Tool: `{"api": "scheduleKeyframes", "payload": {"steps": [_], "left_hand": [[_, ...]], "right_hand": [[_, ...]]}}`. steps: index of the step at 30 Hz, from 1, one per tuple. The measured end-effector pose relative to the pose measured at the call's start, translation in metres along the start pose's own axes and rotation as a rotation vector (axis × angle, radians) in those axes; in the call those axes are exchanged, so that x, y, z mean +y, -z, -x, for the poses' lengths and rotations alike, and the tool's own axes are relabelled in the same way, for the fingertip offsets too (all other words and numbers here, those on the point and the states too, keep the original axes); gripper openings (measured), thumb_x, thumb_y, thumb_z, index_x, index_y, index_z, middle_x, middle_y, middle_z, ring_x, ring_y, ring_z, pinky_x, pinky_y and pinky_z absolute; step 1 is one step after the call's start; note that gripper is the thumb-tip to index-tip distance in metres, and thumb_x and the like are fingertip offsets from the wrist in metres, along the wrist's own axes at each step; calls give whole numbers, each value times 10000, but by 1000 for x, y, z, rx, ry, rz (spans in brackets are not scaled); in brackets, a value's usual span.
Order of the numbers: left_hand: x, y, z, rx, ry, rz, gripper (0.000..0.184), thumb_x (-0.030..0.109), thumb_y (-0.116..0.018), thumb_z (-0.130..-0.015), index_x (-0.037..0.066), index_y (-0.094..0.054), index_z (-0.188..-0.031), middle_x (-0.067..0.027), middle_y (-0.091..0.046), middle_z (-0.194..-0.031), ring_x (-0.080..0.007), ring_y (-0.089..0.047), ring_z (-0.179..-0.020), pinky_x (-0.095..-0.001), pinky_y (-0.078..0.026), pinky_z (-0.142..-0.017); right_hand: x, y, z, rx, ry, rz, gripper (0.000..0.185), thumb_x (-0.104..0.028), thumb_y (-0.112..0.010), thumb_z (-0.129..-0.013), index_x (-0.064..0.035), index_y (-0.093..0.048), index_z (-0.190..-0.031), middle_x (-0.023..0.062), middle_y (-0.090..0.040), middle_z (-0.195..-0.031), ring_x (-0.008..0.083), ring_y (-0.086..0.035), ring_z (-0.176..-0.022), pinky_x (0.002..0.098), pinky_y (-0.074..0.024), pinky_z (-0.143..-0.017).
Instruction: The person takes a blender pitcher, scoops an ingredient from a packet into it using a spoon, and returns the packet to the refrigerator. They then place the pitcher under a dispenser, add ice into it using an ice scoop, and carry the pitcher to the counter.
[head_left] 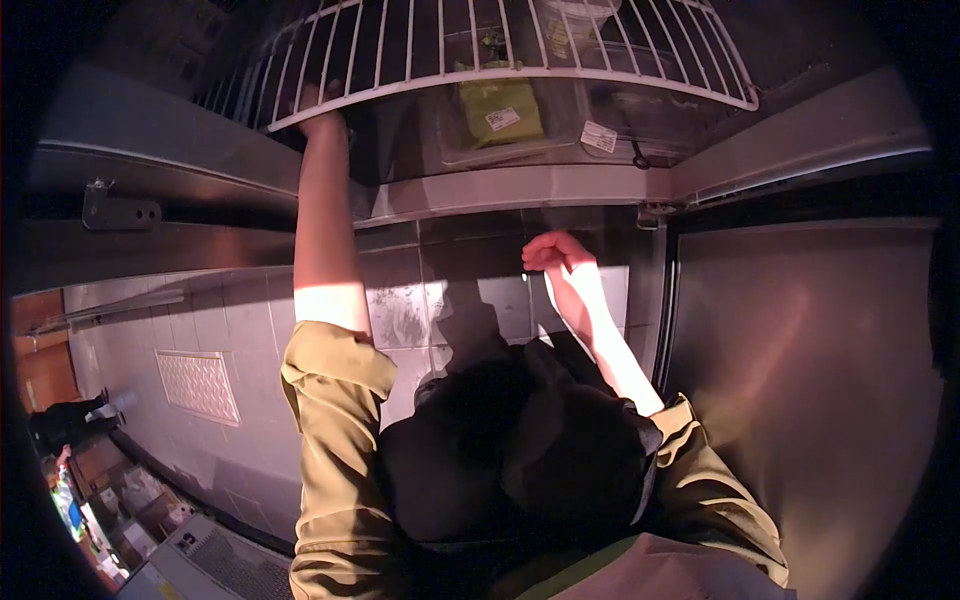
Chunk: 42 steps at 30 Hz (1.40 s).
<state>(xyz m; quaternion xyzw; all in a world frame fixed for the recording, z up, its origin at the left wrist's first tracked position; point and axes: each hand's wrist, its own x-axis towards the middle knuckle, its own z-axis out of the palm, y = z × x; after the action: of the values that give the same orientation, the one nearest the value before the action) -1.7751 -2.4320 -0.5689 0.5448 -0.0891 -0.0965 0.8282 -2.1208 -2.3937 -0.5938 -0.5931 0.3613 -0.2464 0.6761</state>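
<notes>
My left arm reaches up into a dark cabinet, and my left hand (322,108) is mostly hidden behind the left end of a white wire shelf (420,80). What its fingers touch does not show. My right hand (563,258) hangs in front of the cabinet, below its sill, with the fingers curled inward; whether it holds something cannot be made out. Under the shelf, right of my left hand, sits a clear plastic container (455,140) with a yellow-green package (530,105) bearing a white label. Another white label (599,137) lies to its right.
An open metal door (800,380) stands at the right. The cabinet's front sill (520,188) runs across the middle. Below is a tiled floor (290,370) with a metal grate (198,385). At the far left are a person in dark clothes (70,425) and boxes (140,495).
</notes>
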Motion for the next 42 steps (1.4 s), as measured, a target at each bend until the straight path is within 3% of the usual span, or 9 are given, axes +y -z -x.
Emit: {"api": "scheduleKeyframes", "payload": {"steps": [8, 11, 12, 19, 22, 30, 34, 38, 42], "left_hand": [[-10, 7, 17, 159, 203, 322, 300, 141, -477, -836, -7, -467, -1096, -117, -509, -1091, -258, -499, -989, -355, -451, -838], [-17, 25, 61, -11, 254, 75, 296, 41, -506, -780, -43, -468, -1062, -143, -515, -1011, -255, -521, -930, -350, -490, -748], [-26, 31, 72, 35, 352, 97, 244, -13, -490, -778, -41, -445, -1016, -134, -516, -887, -314, -589, -696, -324, -536, -527], [-48, 20, 110, -268, -376, -734, 299, 101, -517, -775, -47, -447, -1026, -162, -493, -938, -325, -538, -788, -359, -460, -661], [-48, 1, 127, -204, -404, -1123, 394, 124, -548, -729, -44, -444, -1069, -213, -464, -998, -377, -472, -918, -405, -395, -800], [-25, 2, 111, -619, -205, -1317, 534, 241, -546, -732, -10, -370, -1169, -250, -391, -1153, -394, -407, -1046, -449, -375, -866], [15, 11, 120, -640, -716, -1143, 434, 120, -503, -769, -45, -358, -1142, -295, -349, -1127, -428, -376, -1021, -447, -346, -864], [63, 50, 139, -922, -316, -1110, 141, 124, -444, -796, 47, -562, -787, -186, -563, -694, -359, -556, -740, -448, -422, -659], [204, 73, 175, -1168, -104, -1205, 394, 322, -345, -868, 29, -541, -692, -162, -575, -689, -332, -563, -681, -401, -434, -640]], "right_hand": [[7, 6, 1, -3, -54, -57, 236, 80, -323, -731, 14, -527, -830, 84, -563, -768, 133, -556, -706, 230, -448, -683], [4, 6, 3, -8, -26, -30, 233, 78, -325, -733, 14, -525, -833, 86, -563, -770, 136, -555, -709, 235, -449, -685], [6, 6, 3, -12, -23, -28, 230, 76, -326, -736, 14, -524, -834, 87, -564, -771, 137, -554, -710, 236, -449, -686], [6, 4, 8, -56, -11, -51, 197, 10, -347, -761, 25, -524, -846, 98, -565, -776, 141, -550, -718, 245, -444, -692], [0, 8, 9, -33, 10, -6, 190, -20, -366, -764, 26, -526, -855, 94, -565, -772, 136, -543, -711, 241, -436, -682], [-2, 16, 13, -43, 318, 213, 207, -119, -398, -795, 25, -545, -782, 59, -528, -657, 124, -490, -601, 230, -397, -559], [-27, 13, 19, 40, 187, 46, 156, -45, -401, -769, 2, -549, -778, 58, -541, -676, 135, -493, -598, 251, -409, -573], [-100, 15, 44, -54, 82, 232, 145, -29, -409, -795, 6, -540, -846, 61, -552, -746, 120, -532, -687, 254, -457, -647], [-201, 5, 83, -16, 100, 275, 106, -47, -460, -802, -9, -535, -865, 72, -554, -746, 142, -547, -703, 264, -450, -658]]}}
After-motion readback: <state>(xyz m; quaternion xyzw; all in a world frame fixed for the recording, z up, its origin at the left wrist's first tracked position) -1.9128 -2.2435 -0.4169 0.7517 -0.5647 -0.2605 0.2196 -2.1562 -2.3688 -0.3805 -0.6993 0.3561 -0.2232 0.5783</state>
